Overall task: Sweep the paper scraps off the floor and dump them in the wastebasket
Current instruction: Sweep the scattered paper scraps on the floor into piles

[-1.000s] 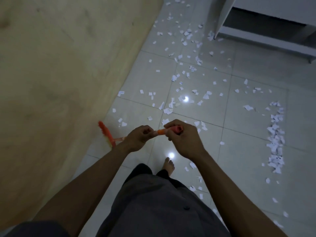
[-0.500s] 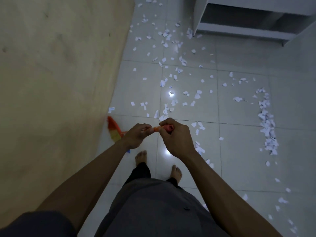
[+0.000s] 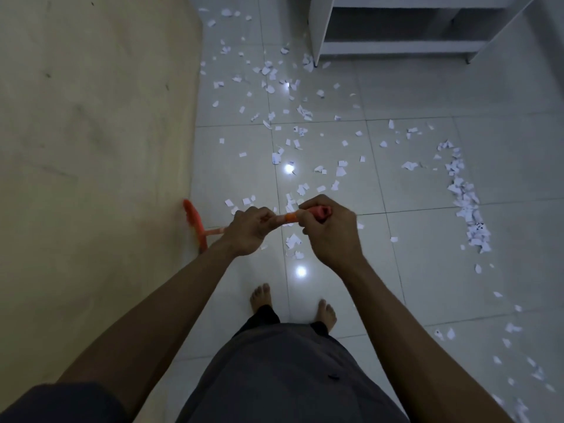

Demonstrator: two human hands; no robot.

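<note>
fingers [image 3: 263,217] of both hands are curling round the orange broom handle [image 3: 290,217], mid-sweep.
the left hand [image 3: 245,232] is gripping lower down the handle and the right hand [image 3: 331,233] is gripping its top end, while the broom head [image 3: 195,224] is sitting on the floor [image 3: 412,254] at the foot of the wall [image 3: 91,148]. paper scraps [image 3: 300,112] are lying scattered ahead, with one rough band [image 3: 467,206] gathered on the right; most of the sweeping is looking undone, and no wastebasket is showing.
</note>
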